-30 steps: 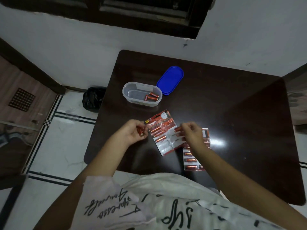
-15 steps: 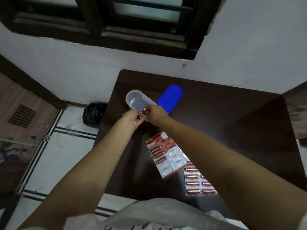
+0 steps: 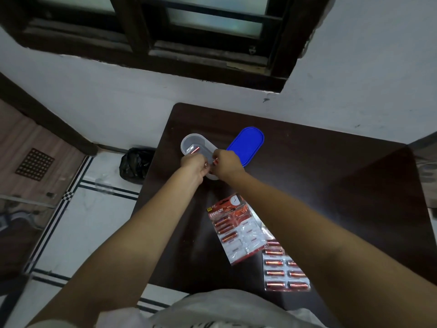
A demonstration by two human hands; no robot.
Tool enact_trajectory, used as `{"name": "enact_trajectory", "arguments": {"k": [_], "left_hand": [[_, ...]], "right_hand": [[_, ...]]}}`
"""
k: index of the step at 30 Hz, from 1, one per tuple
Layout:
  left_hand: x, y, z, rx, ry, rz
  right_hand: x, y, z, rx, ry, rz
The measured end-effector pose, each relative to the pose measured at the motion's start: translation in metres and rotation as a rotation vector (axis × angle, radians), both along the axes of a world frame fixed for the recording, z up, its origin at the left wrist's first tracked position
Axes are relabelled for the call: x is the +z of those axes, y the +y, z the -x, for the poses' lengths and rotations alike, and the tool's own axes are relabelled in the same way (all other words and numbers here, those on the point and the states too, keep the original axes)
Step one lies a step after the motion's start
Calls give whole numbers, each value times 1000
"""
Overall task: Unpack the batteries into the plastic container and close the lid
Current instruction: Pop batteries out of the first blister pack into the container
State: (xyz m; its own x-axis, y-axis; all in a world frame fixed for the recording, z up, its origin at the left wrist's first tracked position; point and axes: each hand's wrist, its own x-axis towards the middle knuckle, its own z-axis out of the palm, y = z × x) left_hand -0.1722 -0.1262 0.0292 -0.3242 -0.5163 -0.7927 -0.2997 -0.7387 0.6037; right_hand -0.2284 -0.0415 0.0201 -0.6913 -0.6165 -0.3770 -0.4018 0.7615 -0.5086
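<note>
A clear oval plastic container stands near the table's far left edge with a few red batteries inside. My left hand and my right hand hover together over its near end, each with fingers curled around a red battery. The blue lid lies flat just right of the container. A partly emptied red battery pack lies on the table nearer to me, and a second pack with several batteries sits under its lower right corner.
The dark wooden table stands against a white wall below a window. A black bag sits on the tiled floor left of the table. The table's right half holds nothing.
Both hands left the battery pack and reached forward to the container, each carrying a battery. The view tilted up with them.
</note>
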Motion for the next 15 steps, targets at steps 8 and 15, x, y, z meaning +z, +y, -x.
{"name": "enact_trajectory", "arguments": {"k": [8,15], "left_hand": [[34,21,-21,-195,-13,137],[6,90,-116,-473,-291,145]], "right_hand": [[6,64,-5,-329,-96,360],[-20,180,-48,-486,-273,129]]}}
